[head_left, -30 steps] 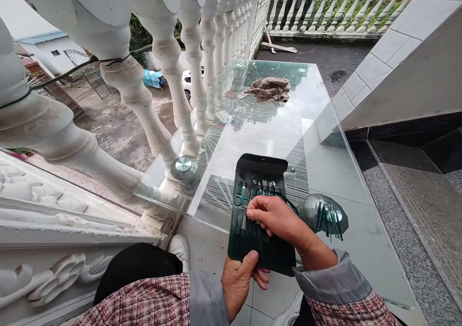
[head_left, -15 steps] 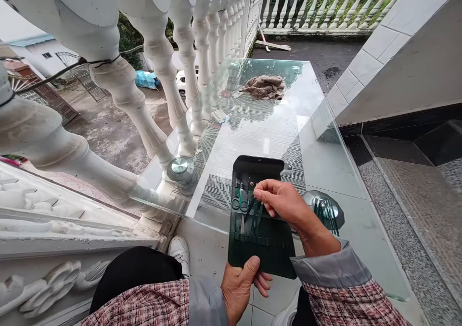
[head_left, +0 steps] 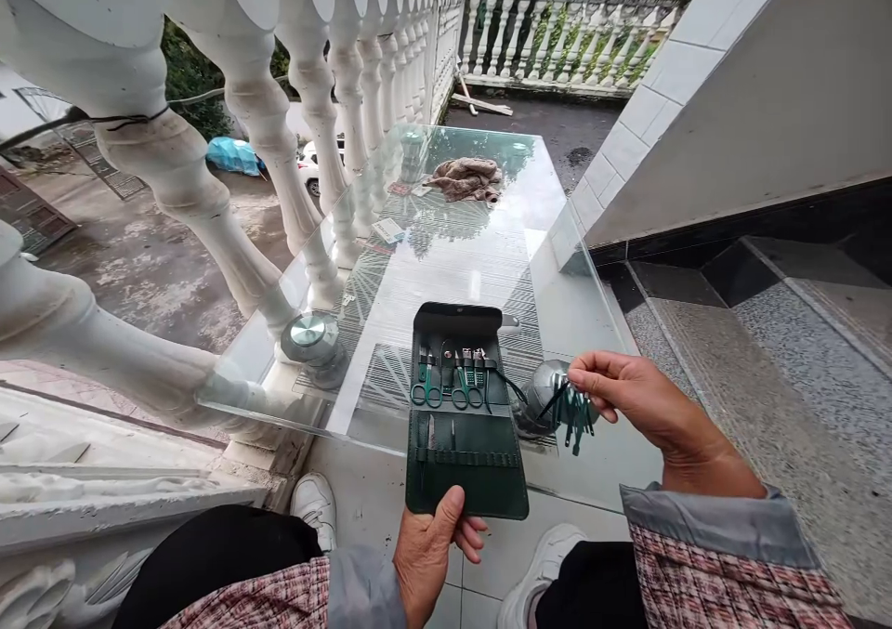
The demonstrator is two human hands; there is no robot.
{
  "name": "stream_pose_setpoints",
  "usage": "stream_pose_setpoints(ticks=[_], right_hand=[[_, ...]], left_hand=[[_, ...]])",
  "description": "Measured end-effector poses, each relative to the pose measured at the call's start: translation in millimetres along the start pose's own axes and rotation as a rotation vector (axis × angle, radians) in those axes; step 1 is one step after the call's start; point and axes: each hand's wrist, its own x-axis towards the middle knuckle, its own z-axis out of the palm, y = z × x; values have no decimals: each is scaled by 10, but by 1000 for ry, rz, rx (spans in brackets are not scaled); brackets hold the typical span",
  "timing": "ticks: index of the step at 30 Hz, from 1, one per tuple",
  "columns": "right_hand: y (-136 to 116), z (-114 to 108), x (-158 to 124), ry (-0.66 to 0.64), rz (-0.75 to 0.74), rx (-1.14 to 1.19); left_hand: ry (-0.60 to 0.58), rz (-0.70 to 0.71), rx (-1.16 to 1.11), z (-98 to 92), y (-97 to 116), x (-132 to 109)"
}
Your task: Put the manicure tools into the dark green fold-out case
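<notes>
My left hand (head_left: 433, 547) grips the lower edge of an unfolded dark green manicure case (head_left: 464, 482), thumb on top. In its upper part sit scissors (head_left: 426, 392), a second pair of scissors (head_left: 466, 397) and nail clippers (head_left: 478, 367). A nail file (head_left: 430, 434) and another slim tool (head_left: 452, 436) stand in the lower row, beside vacant loops. To the right of the case, my right hand (head_left: 617, 392) pinches a slim dark tool (head_left: 554, 400). Under those fingers several green manicure tools (head_left: 577, 425) lie bunched on the glass; the fingertips partly cover them.
The glass table (head_left: 452, 267) carries a crumpled brown cloth (head_left: 465, 180) and a small card (head_left: 388, 230). White balusters (head_left: 261, 137) run along the left. Stone steps (head_left: 703, 332) rise on the right. My shoes are on the tiles below.
My right hand has moved right, from over the case to the bunch of tools, uncovering the case's contents. My left hand still holds the case. The view has turned somewhat right.
</notes>
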Motion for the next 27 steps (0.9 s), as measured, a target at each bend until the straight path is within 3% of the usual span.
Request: stream_pose_setpoints(ticks=[11, 14, 17, 19, 23, 25, 27], right_hand=[[182, 74, 305, 144, -23, -241], [164, 92, 294, 257, -39, -379], [84, 234, 185, 387, -159, -412], [6, 418, 64, 297, -205, -313], [-126, 842, -162, -220, -169, -218], [-153, 990, -206, -307, -168, -267], [-160, 1077, -207, -311, -223, -347]], left_hand=[[-13, -22, 46, 54, 99, -17], [-15, -8, 14, 34, 40, -7], [-36, 24, -24, 19, -24, 5], [-28, 39, -33, 20, -47, 12], [11, 56, -55, 46, -34, 12], [20, 62, -53, 57, -21, 6], [18, 64, -51, 59, -18, 4]])
